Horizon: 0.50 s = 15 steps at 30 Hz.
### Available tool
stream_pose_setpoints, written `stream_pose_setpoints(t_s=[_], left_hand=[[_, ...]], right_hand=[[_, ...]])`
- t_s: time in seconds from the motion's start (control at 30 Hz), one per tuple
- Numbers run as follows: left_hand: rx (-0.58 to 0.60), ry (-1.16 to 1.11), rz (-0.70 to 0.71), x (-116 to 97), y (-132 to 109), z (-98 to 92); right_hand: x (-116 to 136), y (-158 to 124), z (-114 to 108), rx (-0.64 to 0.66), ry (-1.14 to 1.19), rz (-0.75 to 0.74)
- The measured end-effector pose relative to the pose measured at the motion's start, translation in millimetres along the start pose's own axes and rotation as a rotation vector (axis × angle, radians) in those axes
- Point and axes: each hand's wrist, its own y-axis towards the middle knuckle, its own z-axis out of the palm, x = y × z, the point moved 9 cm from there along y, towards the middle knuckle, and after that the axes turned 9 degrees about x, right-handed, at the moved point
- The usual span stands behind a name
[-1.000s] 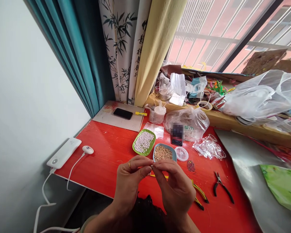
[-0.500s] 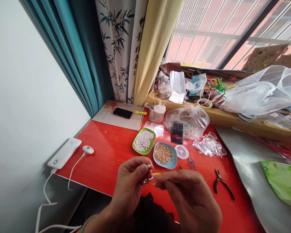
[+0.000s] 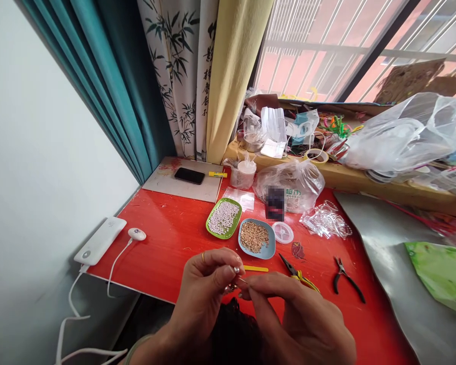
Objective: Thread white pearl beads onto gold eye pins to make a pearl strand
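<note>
My left hand (image 3: 207,284) is pinched shut on a small pearl bead piece (image 3: 235,270) just above the near edge of the red table (image 3: 163,238). A gold ring shows on one of its fingers. My right hand (image 3: 300,319) is also pinched, its thumb and forefinger meeting the left fingertips on a thin wire or pin (image 3: 243,280). Just beyond the fingers sit a green dish of white pearls (image 3: 223,219) and a blue dish of gold beads (image 3: 255,238). A yellow strip (image 3: 255,268) lies on the table between the dishes and my hands.
Yellow-handled pliers (image 3: 298,274) and black pliers (image 3: 345,279) lie to the right, beside a round clear spool (image 3: 283,232) and plastic bags (image 3: 289,185). A phone (image 3: 189,175) rests on a board at the back. A white power bank (image 3: 100,241) sits at the left edge.
Both hands have dropped lower and nearer to me. The right hand turned over, back upward, uncovering the yellow-handled pliers and the yellow strip. The fingertips stay pinched together.
</note>
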Motion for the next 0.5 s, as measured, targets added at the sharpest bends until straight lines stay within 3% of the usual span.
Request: stream_pose_setpoints(t_s=[0.3, 0.5], left_hand=[[0.065, 0.055, 0.067, -4.2, -3.1, 6.0], [0.048, 0.135, 0.069, -7.1, -5.8, 6.8]], right_hand=[[10.7, -1.0, -3.6, -0.015, -0.103, -0.064], [5.9, -2.1, -2.3, 0.025, -0.107, -0.007]])
